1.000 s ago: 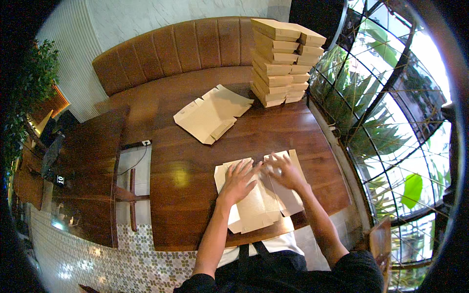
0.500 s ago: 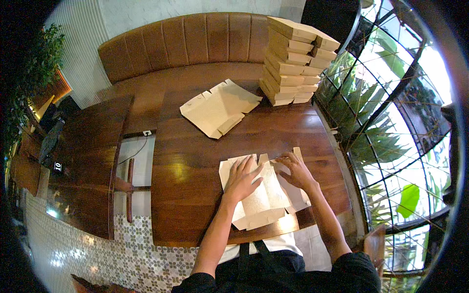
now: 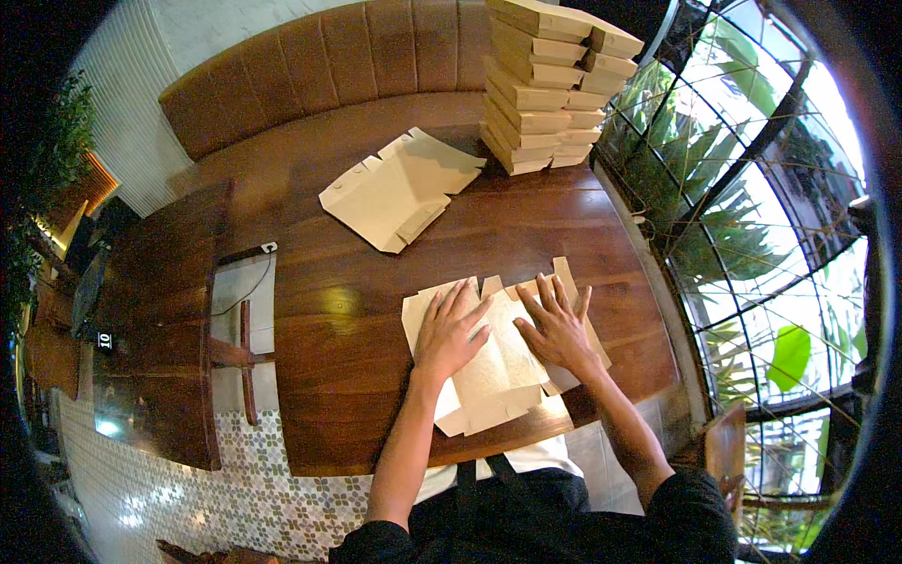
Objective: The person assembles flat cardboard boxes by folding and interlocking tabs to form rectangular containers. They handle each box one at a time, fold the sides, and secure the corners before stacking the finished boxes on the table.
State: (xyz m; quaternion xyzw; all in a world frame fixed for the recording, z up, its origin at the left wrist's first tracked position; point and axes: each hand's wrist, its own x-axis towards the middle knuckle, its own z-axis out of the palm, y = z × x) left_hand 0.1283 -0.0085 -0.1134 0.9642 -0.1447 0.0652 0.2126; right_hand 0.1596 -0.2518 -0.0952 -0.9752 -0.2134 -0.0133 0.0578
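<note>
The right hand [image 3: 561, 336], curled and arched half a second ago, now lies palm down with fingers spread over the right part of the cardboard sheet [image 3: 498, 376], lower center of the frame. The left hand [image 3: 451, 336] remains on the sheet's left part, fingers stretched out. Both hands are open, gripping nothing visible; how hard they press cannot be told. The view has shifted, so the box stack [image 3: 540, 94], upper right, now runs into the top edge, its far corner cut off. The hands hide some of the sheet's creases, and the fold under the right hand is unclear.
</note>
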